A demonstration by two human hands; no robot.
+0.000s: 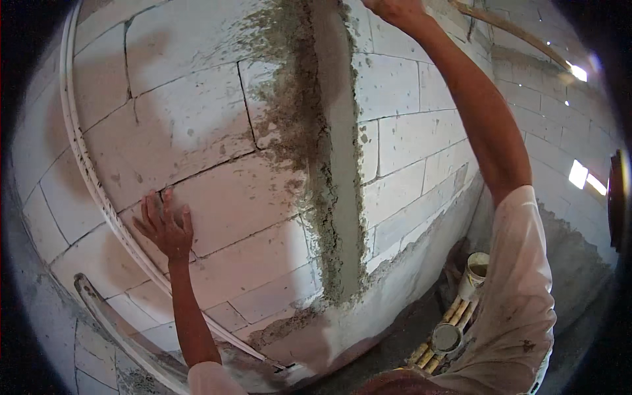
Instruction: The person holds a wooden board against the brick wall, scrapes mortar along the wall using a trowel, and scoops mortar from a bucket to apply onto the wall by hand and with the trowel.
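My left hand (166, 227) lies with spread fingers against the pale block wall (224, 204), beside a joint between two blocks. My right arm reaches up, and my right hand (395, 9) is cut by the upper edge of the view. Its fingers, and anything in them, are out of sight. Below and left of that hand, a vertical band of wet grey mortar (341, 158) runs down the wall. Its right part looks smooth; a rough, darker strip of mortar (303, 99) borders it on the left, with splashes on the blocks.
White pipes (82, 155) curve down the wall left of my left hand. At lower right, a bucket (475, 268) and a round container of grey material (446, 337) stand by bamboo poles (428, 361). A wooden pole (513, 29) slants at upper right. Light enters through wall openings (579, 174).
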